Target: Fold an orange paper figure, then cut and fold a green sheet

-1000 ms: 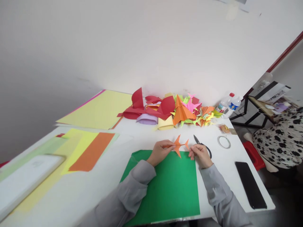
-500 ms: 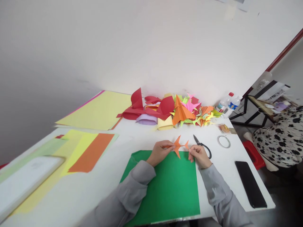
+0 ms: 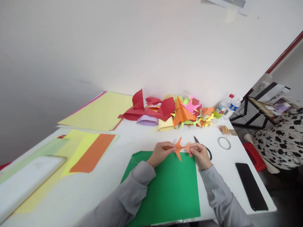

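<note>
A small folded orange paper plane is held between both hands, just above the far edge of a green paper sheet. My left hand pinches its nose end with closed fingers. My right hand pinches the tail end, fingers closed too. Black-handled scissors lie on the white table just behind my right hand, partly hidden by it.
A heap of coloured paper shapes lies at the back. Yellow and orange sheets lie at the left. A tape ring, a black phone and two bottles are at the right. A person in spotted cloth sits beyond the table.
My right hand has moved slightly left and now pinches the plane's tail. The camera view has shifted down a little. The left hand has kept its hold.
</note>
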{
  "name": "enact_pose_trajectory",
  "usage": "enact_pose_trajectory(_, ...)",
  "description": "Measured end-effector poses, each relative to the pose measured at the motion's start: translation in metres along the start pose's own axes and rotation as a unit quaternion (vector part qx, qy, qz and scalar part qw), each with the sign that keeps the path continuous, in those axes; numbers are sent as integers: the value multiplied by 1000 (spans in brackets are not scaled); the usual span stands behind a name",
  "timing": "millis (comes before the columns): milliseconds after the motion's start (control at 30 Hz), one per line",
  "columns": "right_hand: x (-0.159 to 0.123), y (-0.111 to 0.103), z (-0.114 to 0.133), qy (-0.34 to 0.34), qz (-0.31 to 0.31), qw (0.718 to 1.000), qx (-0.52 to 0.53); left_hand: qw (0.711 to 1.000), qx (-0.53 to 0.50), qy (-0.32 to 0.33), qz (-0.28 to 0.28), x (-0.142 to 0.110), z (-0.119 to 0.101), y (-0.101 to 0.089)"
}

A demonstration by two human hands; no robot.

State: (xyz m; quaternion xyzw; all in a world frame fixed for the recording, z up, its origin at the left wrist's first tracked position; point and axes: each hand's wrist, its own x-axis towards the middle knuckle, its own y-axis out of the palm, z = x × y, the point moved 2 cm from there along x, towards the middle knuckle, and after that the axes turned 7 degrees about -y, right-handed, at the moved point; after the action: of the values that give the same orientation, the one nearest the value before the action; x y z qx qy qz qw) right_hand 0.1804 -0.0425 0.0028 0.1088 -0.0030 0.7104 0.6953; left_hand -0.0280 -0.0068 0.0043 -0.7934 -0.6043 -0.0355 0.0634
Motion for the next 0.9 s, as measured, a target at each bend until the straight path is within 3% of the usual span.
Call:
enact_pose_trajectory(200, -5, 14, -6, 6, 39, 999, -16, 999, -9, -12, 40, -3, -1, 7)
enact_pose_trajectory(600, -4, 18, -6, -33, 41, 995, -82, 995, -18, -65, 76, -4, 4, 12)
enact_pose_trajectory(900, -3, 17, -9, -58, 34, 993, -97, 995, 15, -33, 96, -4, 2, 14)
